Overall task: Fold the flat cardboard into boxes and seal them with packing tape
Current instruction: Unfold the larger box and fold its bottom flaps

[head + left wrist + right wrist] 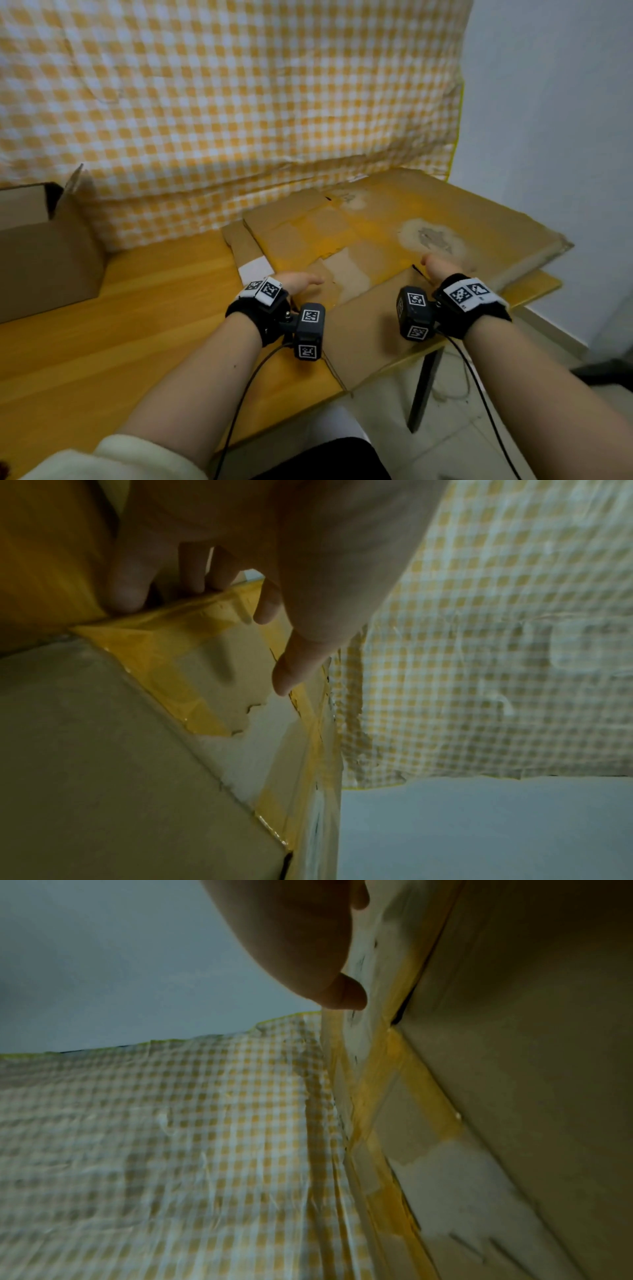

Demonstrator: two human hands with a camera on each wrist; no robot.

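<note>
A flat, worn cardboard (376, 219) with strips of yellow tape lies on the right half of the wooden table (137, 325). My left hand (298, 284) is at its near left edge. In the left wrist view the fingers (126, 593) hook over the taped edge of the cardboard (212, 653) and the thumb (291, 669) lies over its face. My right hand (442, 267) rests on the cardboard farther right, blurred. The right wrist view shows its thumb (349, 993) touching the cardboard (514, 1069); its fingers are mostly hidden.
A folded brown box (44, 253) stands open-topped at the table's left, against a yellow checked cloth (239, 102) on the wall. The cardboard overhangs the table's right edge, above a dark table leg (424, 390) and tiled floor. Bare wood lies between box and cardboard.
</note>
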